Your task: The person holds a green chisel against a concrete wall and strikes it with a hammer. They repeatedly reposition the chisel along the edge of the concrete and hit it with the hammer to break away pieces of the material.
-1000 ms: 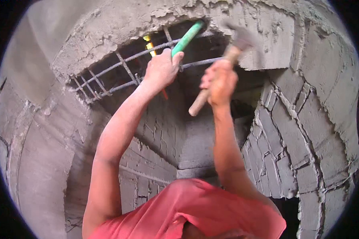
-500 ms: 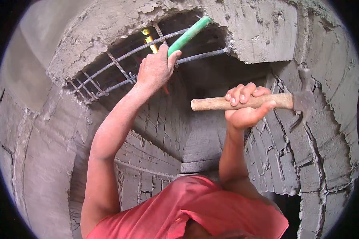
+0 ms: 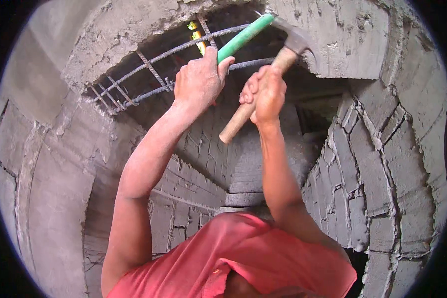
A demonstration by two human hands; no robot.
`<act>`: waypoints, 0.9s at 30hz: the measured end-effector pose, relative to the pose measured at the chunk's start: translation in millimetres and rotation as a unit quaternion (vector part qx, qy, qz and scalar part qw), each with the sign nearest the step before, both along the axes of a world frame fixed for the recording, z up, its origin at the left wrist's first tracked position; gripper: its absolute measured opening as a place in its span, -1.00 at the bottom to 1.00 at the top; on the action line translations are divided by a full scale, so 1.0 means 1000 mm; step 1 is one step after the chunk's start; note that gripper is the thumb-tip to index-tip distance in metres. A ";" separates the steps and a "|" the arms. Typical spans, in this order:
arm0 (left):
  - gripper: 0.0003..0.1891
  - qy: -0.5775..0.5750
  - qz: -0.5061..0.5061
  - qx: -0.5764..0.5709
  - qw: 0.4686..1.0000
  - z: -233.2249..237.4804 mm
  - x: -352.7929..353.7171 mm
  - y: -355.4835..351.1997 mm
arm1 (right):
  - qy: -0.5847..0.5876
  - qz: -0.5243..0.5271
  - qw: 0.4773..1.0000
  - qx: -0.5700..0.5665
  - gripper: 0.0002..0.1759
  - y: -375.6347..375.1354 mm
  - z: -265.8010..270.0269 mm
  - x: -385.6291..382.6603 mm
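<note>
My left hand is closed around the lower end of a green rod, which slants up to the right across the steel bars. The rod's lower end is hidden in my grip. My right hand grips the wooden handle of a claw hammer, whose butt sticks out below the fist. The hammer's striking face is right at the top end of the rod, and its claw points right. Behind the rod and my left hand runs the exposed rebar, longer bars crossed by short ones.
Broken concrete rims the opening around the rebar. A narrow yellow object shows behind the bars. Rough block walls with thick mortar joints stand at right, and a smoother plastered face at left.
My right hand has swung the hammer up and left, from level at the right to the top of the rod. My left hand and the rod sit slightly further right in view.
</note>
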State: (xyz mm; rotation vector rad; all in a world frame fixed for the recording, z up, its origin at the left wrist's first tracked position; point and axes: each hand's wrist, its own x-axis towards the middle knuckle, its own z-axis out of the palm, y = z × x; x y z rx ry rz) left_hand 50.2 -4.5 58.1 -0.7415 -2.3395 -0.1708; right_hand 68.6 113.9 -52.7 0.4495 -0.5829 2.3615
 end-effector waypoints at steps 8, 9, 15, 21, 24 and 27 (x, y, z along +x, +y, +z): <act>-0.55 -0.003 -0.008 0.024 1.000 0.000 -0.010 0.000 | 0.206 -0.073 0.956 -0.196 -0.43 -0.007 0.010 -0.003; -0.54 -0.002 -0.022 0.024 0.999 0.000 -0.011 0.000 | 0.112 -0.122 0.985 -0.056 -0.45 -0.006 0.011 -0.018; -0.54 -0.006 0.007 0.033 0.999 0.012 -0.003 0.000 | 0.092 0.003 0.995 0.030 -0.47 -0.010 0.005 -0.002; -0.52 -0.028 0.006 0.048 0.998 0.008 -0.003 0.000 | 0.142 -0.140 0.980 -0.002 -0.47 -0.001 0.007 -0.021; -0.52 -0.035 0.014 0.044 0.998 0.009 0.001 -0.001 | -0.047 0.012 0.998 0.043 -0.56 0.018 0.023 -0.010; -0.52 -0.019 0.023 0.039 0.999 0.015 0.000 0.000 | 0.075 -0.009 0.992 -0.099 -0.46 0.022 0.011 0.016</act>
